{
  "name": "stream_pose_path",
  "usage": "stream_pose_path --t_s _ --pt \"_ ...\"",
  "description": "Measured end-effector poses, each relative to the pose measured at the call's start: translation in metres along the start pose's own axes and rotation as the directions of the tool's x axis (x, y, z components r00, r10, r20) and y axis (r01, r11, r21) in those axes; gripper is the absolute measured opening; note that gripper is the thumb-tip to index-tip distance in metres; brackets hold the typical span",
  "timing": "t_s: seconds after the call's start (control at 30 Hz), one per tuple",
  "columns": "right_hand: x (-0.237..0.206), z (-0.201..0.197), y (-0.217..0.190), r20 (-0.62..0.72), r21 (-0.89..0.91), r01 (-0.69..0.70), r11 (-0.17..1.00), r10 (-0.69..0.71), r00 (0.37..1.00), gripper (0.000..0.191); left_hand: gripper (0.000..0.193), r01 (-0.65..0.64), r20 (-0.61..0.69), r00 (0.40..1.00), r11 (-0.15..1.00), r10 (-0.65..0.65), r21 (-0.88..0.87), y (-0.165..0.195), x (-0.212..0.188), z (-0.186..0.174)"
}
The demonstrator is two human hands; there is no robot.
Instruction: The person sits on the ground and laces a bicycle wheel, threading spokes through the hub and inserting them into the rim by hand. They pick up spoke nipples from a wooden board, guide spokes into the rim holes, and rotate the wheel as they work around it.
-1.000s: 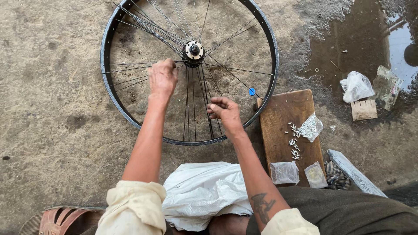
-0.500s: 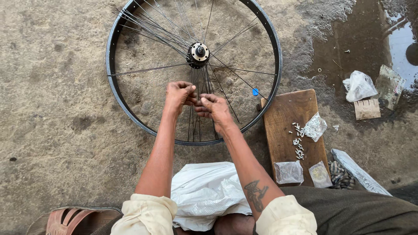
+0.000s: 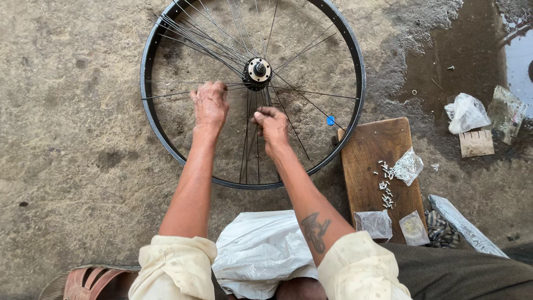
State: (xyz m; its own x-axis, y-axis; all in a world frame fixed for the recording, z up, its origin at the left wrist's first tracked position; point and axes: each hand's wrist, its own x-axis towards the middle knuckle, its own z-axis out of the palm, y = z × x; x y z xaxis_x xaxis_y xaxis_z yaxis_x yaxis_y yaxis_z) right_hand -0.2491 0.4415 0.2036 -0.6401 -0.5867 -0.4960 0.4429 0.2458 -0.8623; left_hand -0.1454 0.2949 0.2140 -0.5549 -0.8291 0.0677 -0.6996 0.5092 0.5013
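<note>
Since a moment ago the left hand (image 3: 210, 104) has parted from the right hand (image 3: 272, 125), both sets of fingers pinching spokes (image 3: 247, 144).

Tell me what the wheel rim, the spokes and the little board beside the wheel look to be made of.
Rim: probably metal with a black matte finish; thin, rigid hoop with a row of small holes.
Spokes: thin metal wire, dark to silvery, straight and taut where they reach the rim.
Board: wood, brown and worn, with visible grain and dark stains.
</note>
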Motion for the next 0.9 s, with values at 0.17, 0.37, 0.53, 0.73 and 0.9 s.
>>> stream_pose_path --t_s 0.17,0.37,0.53,0.73,0.9 --pt "-0.060 -0.013 -0.013 0.186 0.028 -0.241 0.970 0.232 0.955 0.027 0.020 0.031 -0.168 0.986 0.997 -0.019 0.071 -0.007 0.003 0.005" --pt "-0.093 -0.091 -0.029 0.231 -0.505 0.126 0.854 -0.007 0.973 0.033 0.031 -0.177 -0.190 0.953 0.944 0.235 0.279 -0.014 0.013 0.019" --pt "-0.078 -0.159 -0.042 0.374 -0.916 0.391 0.090 -0.158 0.914 0.030 0.015 -0.209 0.033 0.976 0.870 0.217 0.447 -0.020 0.027 -0.005" --pt "-0.069 -0.198 -0.060 0.498 -0.803 0.582 0.128 -0.394 0.773 0.026 0.019 0.001 0.256 0.963 0.947 -0.089 0.322 0.005 0.021 -0.078" --pt "-0.085 -0.182 -0.060 0.294 -0.725 0.138 0.675 0.122 0.948 0.025 0.024 0.538 0.671 0.683 0.821 -0.289 -0.194 0.089 -0.048 -0.060"
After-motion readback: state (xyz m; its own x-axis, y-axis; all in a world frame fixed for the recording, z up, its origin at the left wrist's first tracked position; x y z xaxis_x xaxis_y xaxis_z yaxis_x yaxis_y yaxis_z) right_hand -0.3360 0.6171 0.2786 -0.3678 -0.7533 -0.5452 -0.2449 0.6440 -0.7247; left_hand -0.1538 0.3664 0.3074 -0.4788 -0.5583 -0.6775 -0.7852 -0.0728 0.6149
